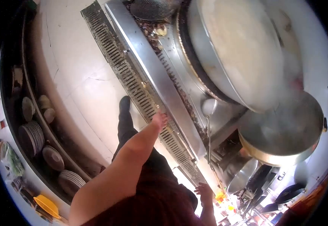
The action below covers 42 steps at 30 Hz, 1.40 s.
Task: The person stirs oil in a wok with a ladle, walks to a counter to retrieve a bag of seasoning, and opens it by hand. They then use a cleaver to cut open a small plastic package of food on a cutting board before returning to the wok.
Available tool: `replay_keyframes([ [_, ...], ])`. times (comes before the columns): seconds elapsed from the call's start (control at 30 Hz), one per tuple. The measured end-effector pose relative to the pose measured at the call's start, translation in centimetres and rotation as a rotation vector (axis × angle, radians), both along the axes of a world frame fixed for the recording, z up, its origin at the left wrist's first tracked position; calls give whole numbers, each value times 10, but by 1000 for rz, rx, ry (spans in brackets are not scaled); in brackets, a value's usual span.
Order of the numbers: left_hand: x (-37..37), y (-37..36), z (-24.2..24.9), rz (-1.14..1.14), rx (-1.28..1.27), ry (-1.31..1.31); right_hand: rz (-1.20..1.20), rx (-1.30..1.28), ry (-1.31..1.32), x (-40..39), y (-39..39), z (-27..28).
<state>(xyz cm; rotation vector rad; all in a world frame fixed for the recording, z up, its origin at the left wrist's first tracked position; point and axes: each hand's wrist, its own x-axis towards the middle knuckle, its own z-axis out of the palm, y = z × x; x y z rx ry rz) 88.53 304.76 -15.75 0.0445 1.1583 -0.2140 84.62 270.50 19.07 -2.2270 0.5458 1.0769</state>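
My left hand [160, 120] is at the front of the metal stove [154, 71], just below its steel edge and over the slotted grate. Its fingers are curled against the stove front; what they hold, if anything, is too small to make out. Farther down, my right hand [204, 190] hangs near the end of the grate, fingers apart and holding nothing visible. A ladle [209, 109] rests on the stove top, its handle reaching over the front edge. Beside it stands a very large steaming pot [224, 71] of pale, cloudy contents.
A wide metal pan [281, 124] steams right of the ladle. Metal bowls [243, 176] and black pans [290, 193] crowd the lower right. Food scraps [158, 34] lie along the stove edge. Stacked plates [32, 137] and a yellow basket [47, 205] are at the left.
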Motion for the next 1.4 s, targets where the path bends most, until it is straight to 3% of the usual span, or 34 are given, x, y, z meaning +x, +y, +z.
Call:
replay_keyframes([
  [0.07, 4, -24, 13, 127, 75, -65, -56, 18, -13, -9, -50, 2],
  [0.17, -4, -28, -16, 56, 192, -55, -68, -12, -32, -12, -111, 3],
  [0.27, -16, -11, -20, 52, 233, 118, -152, -2, -34, -15, -145, -1],
  [0.33, -51, -6, -76, -175, 439, -74, -177, -40, -9, -19, -150, -4],
  [0.4, -66, 5, -75, -300, 558, -184, -220, -124, 31, -28, -158, -17],
  [0.43, -73, 13, -54, -557, 647, -61, -234, -107, 23, -32, -165, -22],
  [0.5, -95, 27, -15, -1068, 806, 213, 230, -58, -90, -48, -175, -30],
  [0.53, -115, 45, -2, -1336, 988, 95, 211, -104, -136, -70, -187, -58],
  [0.57, -135, 58, 5, -1592, 1159, -28, 187, 52, -191, -72, -170, -53],
  [0.63, -150, 83, 33, -1666, 1255, 13, -10, 30, -101, -72, -142, -53],
  [0.7, -176, 113, 8, -1731, 1333, 10, 235, 23, -187, -62, -118, -41],
  [0.73, -181, 129, 0, -1786, 1393, 10, 129, 10, -191, -75, -154, -94],
  [0.77, -180, 141, 7, -1794, 1413, 8, 409, -26, -275, -55, -111, -47],
  [0.83, -180, 161, 35, -1655, 1344, 180, -404, 290, -33, -54, -113, -63],
  [0.87, -179, 165, 50, -1644, 1369, 196, 425, 41, -423, -54, -116, -65],
  [0.9, -179, 165, 65, -1644, 1386, 199, 418, 50, -433, -52, -117, -66],
  [0.97, -179, 162, 86, -1758, 1521, 118, 796, -118, -529, -46, -123, -70],
  [1.0, -181, 157, 90, -1756, 1536, 126, 999, -44, -695, -43, -144, -89],
  [1.03, -185, 148, 92, -1744, 1539, 136, 994, -36, -706, -42, -146, -88],
  [1.07, -190, 137, 94, -1731, 1542, 147, 726, -12, -467, -39, -150, -86],
  [1.1, -193, 119, 97, -1514, 1476, 297, 459, 13, -228, -38, -156, -87],
  [1.13, -194, 101, 112, -1533, 1460, 263, 355, 77, -216, -42, -171, -101],
  [1.17, -198, 86, 127, -1551, 1441, 228, 355, 87, -223, -46, -190, -111],
  [1.2, -216, 78, 79, -1634, 1537, 155, 518, 21, -312, -49, -201, -113],
  [1.23, -221, 59, 83, -1625, 1488, 192, 682, -48, -404, -50, -212, -113],
  [1.27, -228, 39, 88, -1580, 1487, 197, 473, -3, -366, -54, -222, -115],
  [1.3, -241, 20, 86, -1537, 1483, 204, 480, 7, -370, -57, -226, -105],
  [1.33, -250, 1, 83, -1609, 1494, 183, 312, 147, -314, -60, -230, -94],
  [1.37, -271, -13, 49, -1643, 1595, 106, 142, 283, -251, -65, -236, -87],
  [1.4, -273, -35, 95, -1579, 1568, 142, 144, 291, -247, -71, -254, -99],
])
